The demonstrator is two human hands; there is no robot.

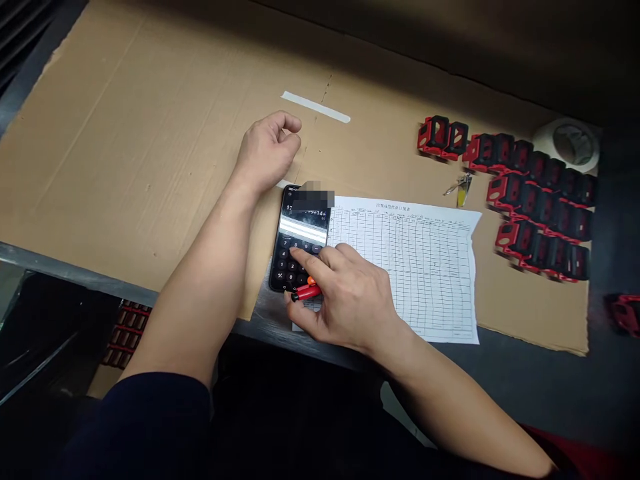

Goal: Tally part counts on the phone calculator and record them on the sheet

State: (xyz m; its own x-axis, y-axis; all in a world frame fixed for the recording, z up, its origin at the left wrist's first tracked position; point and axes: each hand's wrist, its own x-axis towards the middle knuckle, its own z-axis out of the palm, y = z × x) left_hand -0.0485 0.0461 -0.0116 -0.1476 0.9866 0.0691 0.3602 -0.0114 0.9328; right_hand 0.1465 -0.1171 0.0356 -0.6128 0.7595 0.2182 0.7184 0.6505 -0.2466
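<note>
My right hand grips a red pen with a black end; an orange part shows beside it. Its index finger reaches onto the keypad of a smartphone, whose screen shows a calculator with a sum of numbers. The phone lies at the left edge of a printed form, a paper sheet with a grid of rows, partly under my right hand. Beyond the phone, my left hand rests on the cardboard with its fingers curled in a loose fist, with nothing seen in it.
Cardboard covers the table. Rows of red and black plastic parts stand at the right, near a roll of tape and a small metal nail clipper. A white strip lies at the back. More parts sit below, left.
</note>
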